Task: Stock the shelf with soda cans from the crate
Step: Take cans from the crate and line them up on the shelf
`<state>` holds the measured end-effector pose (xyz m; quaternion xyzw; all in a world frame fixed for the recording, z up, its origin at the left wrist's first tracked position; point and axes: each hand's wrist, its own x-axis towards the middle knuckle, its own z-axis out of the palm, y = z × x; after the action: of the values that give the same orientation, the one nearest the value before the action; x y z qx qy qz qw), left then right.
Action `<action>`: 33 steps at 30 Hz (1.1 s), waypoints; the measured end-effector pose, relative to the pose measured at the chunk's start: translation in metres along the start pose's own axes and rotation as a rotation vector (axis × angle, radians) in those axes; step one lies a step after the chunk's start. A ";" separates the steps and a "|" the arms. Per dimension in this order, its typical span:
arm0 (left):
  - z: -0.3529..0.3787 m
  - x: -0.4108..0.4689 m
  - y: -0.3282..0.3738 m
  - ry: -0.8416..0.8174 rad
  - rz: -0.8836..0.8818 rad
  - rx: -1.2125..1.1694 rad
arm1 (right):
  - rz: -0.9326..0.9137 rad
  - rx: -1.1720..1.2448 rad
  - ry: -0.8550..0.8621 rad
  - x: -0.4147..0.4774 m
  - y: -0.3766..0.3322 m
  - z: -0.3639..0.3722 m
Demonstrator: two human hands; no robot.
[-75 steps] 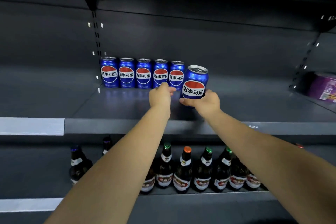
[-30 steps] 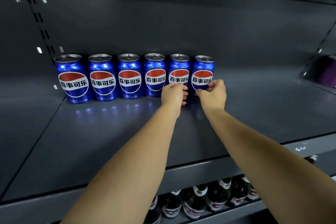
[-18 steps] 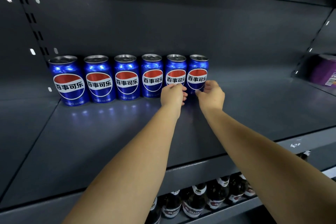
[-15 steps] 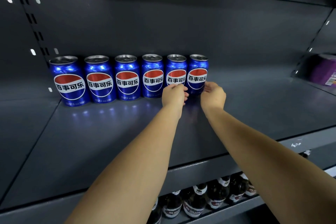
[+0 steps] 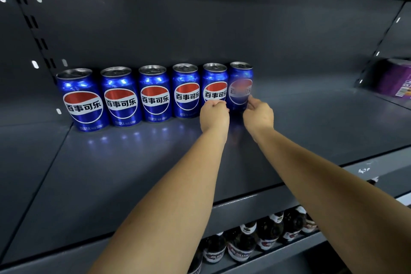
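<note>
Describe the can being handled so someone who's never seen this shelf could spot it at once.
Find the dark grey shelf holding one row of six blue soda cans along its back. Go to the row's right end, where the left hand and right hand reach. It is the last can, the only one with a blurred label and bare shelf on its right.

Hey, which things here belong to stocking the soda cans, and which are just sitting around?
Part of the job:
- row of soda cans standing on the shelf
- rightmost can, blurred, with the left hand and right hand at its base

Just lying about:
- dark bottles underneath
- purple box at the far right
</note>
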<state>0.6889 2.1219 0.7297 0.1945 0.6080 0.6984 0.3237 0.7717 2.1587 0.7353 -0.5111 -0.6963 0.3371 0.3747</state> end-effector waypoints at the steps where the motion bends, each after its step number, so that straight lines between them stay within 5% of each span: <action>1: 0.000 0.001 0.000 0.006 -0.001 -0.009 | -0.001 -0.014 -0.008 0.001 0.000 0.000; 17: -0.005 -0.029 0.007 -0.018 0.114 0.290 | -0.036 -0.258 -0.195 -0.030 -0.024 -0.014; 33: 0.029 -0.170 0.007 -0.013 0.107 0.303 | -0.200 -0.280 -0.258 -0.115 -0.002 -0.132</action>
<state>0.8281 2.0254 0.7630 0.2779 0.6930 0.6135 0.2571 0.9076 2.0592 0.7810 -0.4391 -0.8258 0.2606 0.2394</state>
